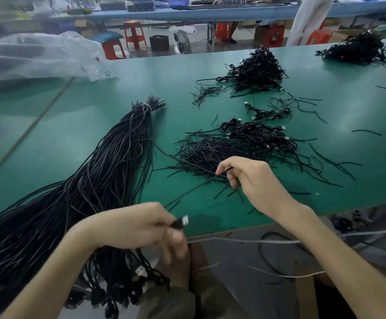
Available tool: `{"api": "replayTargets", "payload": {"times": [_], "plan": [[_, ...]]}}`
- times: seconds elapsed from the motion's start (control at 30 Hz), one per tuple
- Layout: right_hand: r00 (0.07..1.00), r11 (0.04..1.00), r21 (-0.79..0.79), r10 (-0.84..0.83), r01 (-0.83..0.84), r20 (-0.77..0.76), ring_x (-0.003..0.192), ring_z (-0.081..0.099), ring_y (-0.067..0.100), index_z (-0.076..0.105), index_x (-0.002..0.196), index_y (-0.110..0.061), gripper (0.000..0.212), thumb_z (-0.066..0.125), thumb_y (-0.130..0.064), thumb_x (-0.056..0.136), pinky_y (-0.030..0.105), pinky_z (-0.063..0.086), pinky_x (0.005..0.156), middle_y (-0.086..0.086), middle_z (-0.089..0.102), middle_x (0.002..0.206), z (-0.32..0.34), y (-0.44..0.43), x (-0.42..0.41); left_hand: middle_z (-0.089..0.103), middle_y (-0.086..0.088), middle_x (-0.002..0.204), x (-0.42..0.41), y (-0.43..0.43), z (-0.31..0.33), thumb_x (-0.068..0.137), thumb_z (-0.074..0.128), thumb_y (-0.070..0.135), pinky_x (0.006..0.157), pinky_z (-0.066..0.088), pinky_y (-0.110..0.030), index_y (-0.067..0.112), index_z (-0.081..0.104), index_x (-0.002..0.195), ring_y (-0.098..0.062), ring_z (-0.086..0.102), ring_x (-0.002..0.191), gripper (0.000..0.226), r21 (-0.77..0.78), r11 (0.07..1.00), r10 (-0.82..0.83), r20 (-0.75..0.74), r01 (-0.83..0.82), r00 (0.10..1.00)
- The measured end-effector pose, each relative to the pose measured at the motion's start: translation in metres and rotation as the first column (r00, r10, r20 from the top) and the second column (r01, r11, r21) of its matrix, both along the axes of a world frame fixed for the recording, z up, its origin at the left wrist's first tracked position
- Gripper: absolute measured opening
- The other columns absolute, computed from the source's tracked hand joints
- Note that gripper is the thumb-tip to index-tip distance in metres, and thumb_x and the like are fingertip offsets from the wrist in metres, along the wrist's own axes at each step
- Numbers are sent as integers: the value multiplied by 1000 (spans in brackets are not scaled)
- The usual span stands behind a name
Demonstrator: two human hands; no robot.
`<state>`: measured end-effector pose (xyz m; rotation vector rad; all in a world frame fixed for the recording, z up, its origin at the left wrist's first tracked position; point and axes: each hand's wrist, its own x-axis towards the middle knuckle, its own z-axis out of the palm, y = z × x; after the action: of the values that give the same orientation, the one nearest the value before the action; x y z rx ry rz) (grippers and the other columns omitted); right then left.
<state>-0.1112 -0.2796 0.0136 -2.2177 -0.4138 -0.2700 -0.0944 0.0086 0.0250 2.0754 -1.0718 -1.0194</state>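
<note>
Head view, thin black cable (188, 191), silver plug (184, 220)

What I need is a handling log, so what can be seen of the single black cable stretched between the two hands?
The cable is thin, black, seemingly rubber-sheathed and blurred. One end carries a black plug with a silver tip, pinched by the left hand near the front edge of the green table. From there it runs straight, up and rightward, to the right hand, which pinches it. Another strand leads from that grip toward the large bundle; whether it is the same cable is unclear.
</note>
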Motion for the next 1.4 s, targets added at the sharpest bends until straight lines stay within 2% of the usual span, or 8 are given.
{"api": "replayTargets", "payload": {"times": [0.17,0.3,0.7,0.87,1.0,1.13,1.27,1.4], "plan": [[995,972,215,89,-99,54,69,60,15,69,99,-5,25,46,4,103,30,54,77,10,58,67,23,25,-11,61,22,140,6,-14,-1,98,52,43,80,52,-28,52,59,133,-3,62,86,37,-363,745,644,174,-559,745],[982,936,299,180,-187,52,64,57,20,69,101,-11,23,47,-11,107,34,52,71,5,58,67,22,48,-25,49,16,153,11,-21,-8,105,41,37,105,39,-28,31,44,153,-12,47,141,49,-446,765,544,60,-466,837],[958,882,405,284,-242,-45,64,57,18,69,109,-17,25,44,-20,110,29,49,73,6,57,68,-7,67,-41,46,1,159,-9,-46,-17,110,24,41,121,33,-36,14,41,155,-22,43,147,55,-633,453,301,-554,-628,776],[906,926,302,313,-225,-285,60,52,14,63,90,-18,33,43,-32,111,27,44,64,0,56,63,-31,66,-38,68,11,97,-10,-46,14,113,27,39,73,50,-18,19,77,107,-5,65,75,54,-640,141,141,-742,-756,655],[932,955,260,218,-143,-289,60,42,10,61,82,-13,30,48,-18,109,24,37,62,-6,50,63,-36,52,-19,40,13,47,-13,-24,28,105,50,45,45,25,-21,22,66,77,-5,31,39,39,-676,442,224,-554,-590,802],[962,987,81,153,-138,-227,53,42,10,65,77,-19,28,58,-20,103,25,34,56,-8,54,58,-30,47,1,68,-3,59,-17,-22,11,107,49,42,41,38,-22,14,71,86,-16,45,38,41,-165,921,355,-13,-352,935],[969,986,100,149,-132,-199,51,44,5,64,75,-25,32,56,-30,106,23,35,53,-11,56,56,-27,54,4,67,12,133,-8,-25,-20,101,52,42,88,46,-13,17,74,114,0,66,105,35,-132,841,520,467,-525,715],[980,948,299,150,-105,-129,51,45,7,65,75,-16,39,53,-35,106,21,35,56,-6,54,55,-22,61,3,38,28,153,-2,-23,-29,100,46,40,113,28,-7,18,53,147,16,34,139,52,-450,686,715,274,-572,643]]}}
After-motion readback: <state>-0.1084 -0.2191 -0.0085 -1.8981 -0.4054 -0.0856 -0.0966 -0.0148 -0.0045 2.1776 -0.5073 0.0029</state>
